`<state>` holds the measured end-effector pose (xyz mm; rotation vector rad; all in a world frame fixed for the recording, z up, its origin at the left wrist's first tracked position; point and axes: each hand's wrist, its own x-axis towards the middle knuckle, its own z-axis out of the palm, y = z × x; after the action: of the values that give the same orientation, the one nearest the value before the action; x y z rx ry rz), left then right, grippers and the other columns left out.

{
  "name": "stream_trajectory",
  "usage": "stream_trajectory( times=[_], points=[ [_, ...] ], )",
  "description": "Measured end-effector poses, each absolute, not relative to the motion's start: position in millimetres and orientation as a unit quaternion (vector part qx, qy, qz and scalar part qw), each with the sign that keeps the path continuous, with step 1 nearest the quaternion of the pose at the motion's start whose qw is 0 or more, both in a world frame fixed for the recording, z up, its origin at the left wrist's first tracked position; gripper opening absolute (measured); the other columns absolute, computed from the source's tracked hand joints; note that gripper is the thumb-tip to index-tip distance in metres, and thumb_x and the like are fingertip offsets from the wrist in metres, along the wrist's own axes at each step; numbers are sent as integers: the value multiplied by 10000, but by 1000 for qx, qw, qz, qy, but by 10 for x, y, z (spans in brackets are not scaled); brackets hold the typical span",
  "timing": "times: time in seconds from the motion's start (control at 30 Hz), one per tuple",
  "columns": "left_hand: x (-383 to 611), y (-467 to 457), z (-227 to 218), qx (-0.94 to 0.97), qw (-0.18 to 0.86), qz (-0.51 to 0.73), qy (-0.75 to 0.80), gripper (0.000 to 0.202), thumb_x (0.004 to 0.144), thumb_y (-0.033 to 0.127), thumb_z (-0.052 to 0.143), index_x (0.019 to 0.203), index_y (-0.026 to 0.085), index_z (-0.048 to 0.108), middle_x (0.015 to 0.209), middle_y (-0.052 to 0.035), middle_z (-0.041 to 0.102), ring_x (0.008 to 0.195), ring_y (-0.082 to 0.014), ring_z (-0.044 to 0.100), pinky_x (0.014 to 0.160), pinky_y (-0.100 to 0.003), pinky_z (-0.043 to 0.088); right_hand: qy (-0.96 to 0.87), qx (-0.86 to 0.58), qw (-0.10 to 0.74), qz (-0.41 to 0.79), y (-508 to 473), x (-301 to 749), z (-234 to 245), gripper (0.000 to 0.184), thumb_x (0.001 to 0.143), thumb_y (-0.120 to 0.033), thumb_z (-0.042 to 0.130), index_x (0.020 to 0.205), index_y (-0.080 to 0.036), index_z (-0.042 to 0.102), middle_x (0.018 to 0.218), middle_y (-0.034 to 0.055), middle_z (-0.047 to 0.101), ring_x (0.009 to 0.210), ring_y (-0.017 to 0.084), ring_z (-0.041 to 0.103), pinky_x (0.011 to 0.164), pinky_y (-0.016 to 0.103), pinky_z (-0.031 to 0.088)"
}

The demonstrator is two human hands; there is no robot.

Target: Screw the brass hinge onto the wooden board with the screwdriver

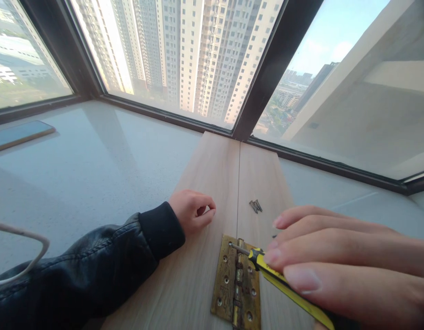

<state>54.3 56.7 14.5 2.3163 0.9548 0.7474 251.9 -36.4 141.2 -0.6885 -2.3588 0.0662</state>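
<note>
My right hand (349, 261) gripping yellow screwdriver (287, 286) over brass hinge (236, 284), my left hand (193, 211) resting loosely curled, empty, on wooden boards (205, 183), screws (256, 206) lying nearby

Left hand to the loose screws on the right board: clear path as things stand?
Probably yes. The left hand rests curled on the left board; only bare wood lies between it and the screws. The right hand with the screwdriver sits nearer, off that line.

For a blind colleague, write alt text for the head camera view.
A right hand holds a yellow screwdriver over a brass hinge on two wooden boards; the left hand rests curled on the left board, loose screws nearby.
</note>
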Motion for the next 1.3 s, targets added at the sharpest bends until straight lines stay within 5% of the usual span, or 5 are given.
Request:
stream_trajectory(
  times=[0.33,0.53,0.73,1.17,1.3],
  points=[
    [538,565,146,854,267,276,351,170,734,182,501,736,137,665,524,10,511,468,-65,388,476,-183,306,-915,-262,304,49,-312,2527,1368,227,936,-363,438,1127,-265,515,994,14,570,877,153,571,793,312,492],
    [536,568,154,857,264,270,352,172,729,188,499,729,136,663,522,10,517,459,-67,393,475,-185,317,-895,-284,343,21,-317,2499,1383,271,811,-377,643,1048,-283,550,839,-14,577,697,113,557,633,231,505],
    [532,557,169,852,276,276,348,180,728,184,497,734,134,670,515,12,505,464,-67,394,478,-187,314,-899,-303,310,62,-338,2530,1377,229,925,-387,443,1103,-298,558,994,8,572,845,163,577,760,303,492],
    [531,565,152,856,273,270,347,161,721,182,507,717,138,662,520,14,507,470,-68,398,475,-187,308,-899,-286,327,64,-305,2513,1369,267,930,-420,456,1150,-280,514,971,12,579,839,157,575,802,330,480],
    [529,568,153,858,267,271,344,163,718,179,504,720,140,662,516,19,511,458,-62,388,479,-186,309,-890,-275,345,118,-266,2540,1353,318,818,-301,658,1111,-249,547,816,3,551,669,98,542,641,226,498]
  ],
)
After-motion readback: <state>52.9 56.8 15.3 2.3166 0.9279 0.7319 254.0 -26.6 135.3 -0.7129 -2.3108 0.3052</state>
